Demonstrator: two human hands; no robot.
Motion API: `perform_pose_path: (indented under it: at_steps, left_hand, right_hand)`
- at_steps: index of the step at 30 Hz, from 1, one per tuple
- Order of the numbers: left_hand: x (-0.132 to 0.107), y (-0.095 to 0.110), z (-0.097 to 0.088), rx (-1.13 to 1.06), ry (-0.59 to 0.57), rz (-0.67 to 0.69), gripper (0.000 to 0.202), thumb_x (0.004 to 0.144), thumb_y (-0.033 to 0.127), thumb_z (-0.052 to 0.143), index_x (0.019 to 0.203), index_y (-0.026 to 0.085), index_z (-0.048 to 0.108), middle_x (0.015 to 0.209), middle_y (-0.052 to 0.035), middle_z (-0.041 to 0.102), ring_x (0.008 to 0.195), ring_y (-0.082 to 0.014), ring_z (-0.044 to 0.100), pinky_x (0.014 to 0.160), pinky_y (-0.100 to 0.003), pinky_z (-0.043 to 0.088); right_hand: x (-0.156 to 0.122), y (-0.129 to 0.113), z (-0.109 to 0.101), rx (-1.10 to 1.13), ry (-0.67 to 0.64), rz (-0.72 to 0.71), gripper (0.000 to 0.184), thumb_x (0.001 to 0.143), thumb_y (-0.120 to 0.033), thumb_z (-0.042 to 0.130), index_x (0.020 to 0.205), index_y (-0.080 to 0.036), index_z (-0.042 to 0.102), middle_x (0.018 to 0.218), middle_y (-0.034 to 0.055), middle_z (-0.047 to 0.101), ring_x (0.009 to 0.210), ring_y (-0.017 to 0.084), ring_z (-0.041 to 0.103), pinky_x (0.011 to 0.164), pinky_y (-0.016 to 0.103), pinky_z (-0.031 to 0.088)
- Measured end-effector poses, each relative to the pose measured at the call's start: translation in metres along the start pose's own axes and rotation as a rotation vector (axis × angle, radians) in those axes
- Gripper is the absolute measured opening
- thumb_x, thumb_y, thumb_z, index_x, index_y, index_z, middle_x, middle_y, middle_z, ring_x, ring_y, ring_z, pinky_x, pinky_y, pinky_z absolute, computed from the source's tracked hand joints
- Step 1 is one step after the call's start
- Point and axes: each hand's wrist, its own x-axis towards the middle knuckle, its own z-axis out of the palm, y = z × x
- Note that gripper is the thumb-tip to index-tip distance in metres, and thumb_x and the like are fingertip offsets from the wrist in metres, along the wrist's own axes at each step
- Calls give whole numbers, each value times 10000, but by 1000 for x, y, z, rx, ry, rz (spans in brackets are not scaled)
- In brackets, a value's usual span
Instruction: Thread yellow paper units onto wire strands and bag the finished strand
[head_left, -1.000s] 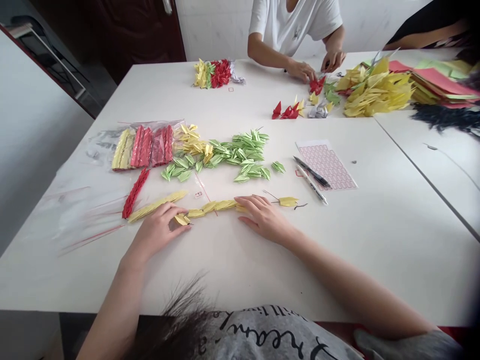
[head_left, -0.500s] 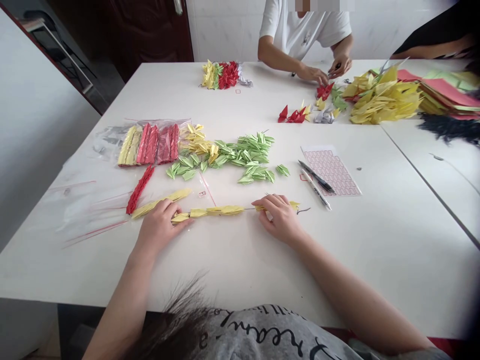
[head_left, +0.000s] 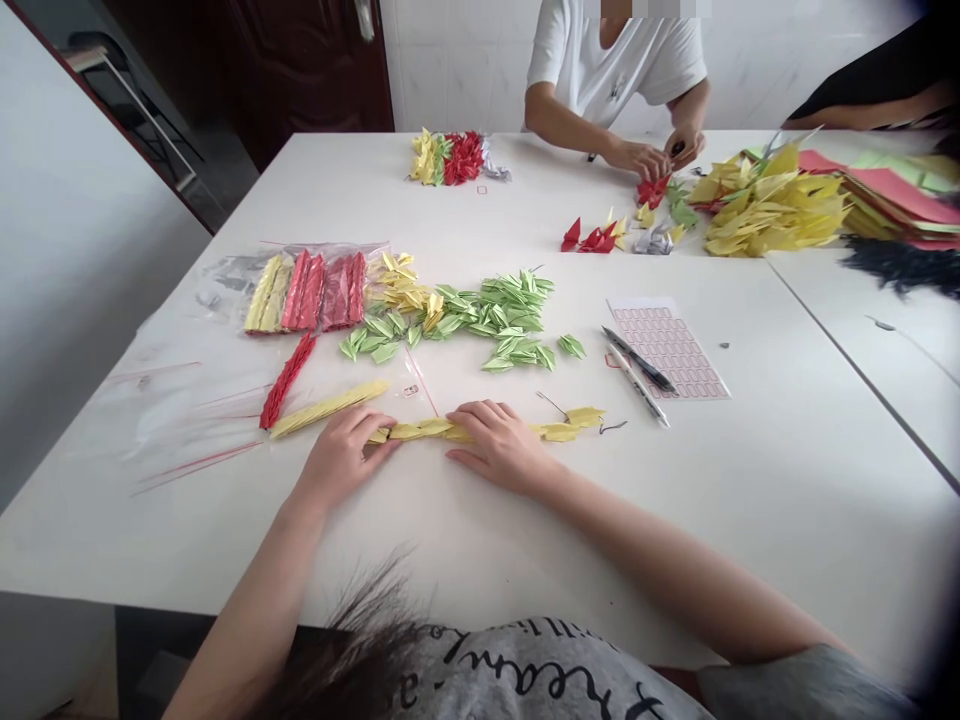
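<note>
A string of yellow folded paper pieces [head_left: 424,430] lies across the white table [head_left: 750,480] in front of me. My left hand [head_left: 343,455] rests on its left end, fingers curled and pinching it. My right hand [head_left: 496,445] lies over the middle of the string, fingers bent down onto it. The string's right end [head_left: 571,424] sticks out past my right hand, with a thin dark thread [head_left: 613,428] beside it. A finished yellow strand [head_left: 328,408] and a red strand [head_left: 286,367] lie just left of my left hand.
Loose green folded pieces [head_left: 487,315] and bagged yellow and red strands [head_left: 307,292] lie beyond. Two pens [head_left: 637,370] and a sticker sheet [head_left: 667,345] sit to the right. A person in white works at the far side near a yellow paper heap [head_left: 772,200].
My right hand slid left along the string, from its right end to the middle. The yellow pieces are pushed closer together toward my left hand.
</note>
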Motion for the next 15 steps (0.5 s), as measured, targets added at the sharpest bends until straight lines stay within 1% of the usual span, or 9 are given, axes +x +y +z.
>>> perform_pose_path:
  at_steps: [2, 5, 8, 13, 15]
  left_hand:
    - [-1, -2, 1, -31, 14, -10, 240, 951, 413, 578, 1026, 198, 655, 996, -53, 690, 976, -214, 647, 897, -350, 506]
    - [-1, -4, 2, -51, 22, -19, 248, 946, 428, 588, 1014, 199, 655, 982, -46, 693, 952, -204, 646, 870, -338, 509]
    - [0, -5, 3, -60, 29, -18, 265, 942, 446, 589, 1018, 202, 658, 975, -44, 696, 944, -203, 648, 863, -335, 509]
    - [0, -6, 3, -61, 45, -14, 282, 939, 460, 588, 1034, 204, 660, 976, -40, 694, 934, -199, 658, 861, -332, 516]
    - [0, -7, 3, -48, 47, -14, 281, 934, 455, 599, 1043, 202, 657, 987, -42, 692, 943, -198, 656, 858, -327, 517]
  right_hand:
    - [0, 3, 6, -11, 16, 17, 280, 988, -373, 542, 1160, -162, 608, 1054, 127, 681, 950, 250, 615, 808, 401, 492]
    - [-5, 10, 8, -22, 69, 47, 233, 995, -356, 531, 1083, -164, 631, 976, 107, 678, 898, 235, 614, 774, 381, 482]
    - [-9, 14, 4, -28, 108, 75, 218, 989, -348, 544, 1070, -165, 630, 967, 104, 673, 878, 231, 614, 765, 374, 487]
    - [-9, 17, 0, -23, 112, 90, 209, 992, -332, 536, 1079, -165, 627, 981, 106, 670, 880, 228, 633, 769, 359, 520]
    - [-10, 19, -2, -18, 108, 88, 224, 998, -342, 525, 1092, -169, 631, 997, 106, 666, 869, 214, 650, 722, 327, 528]
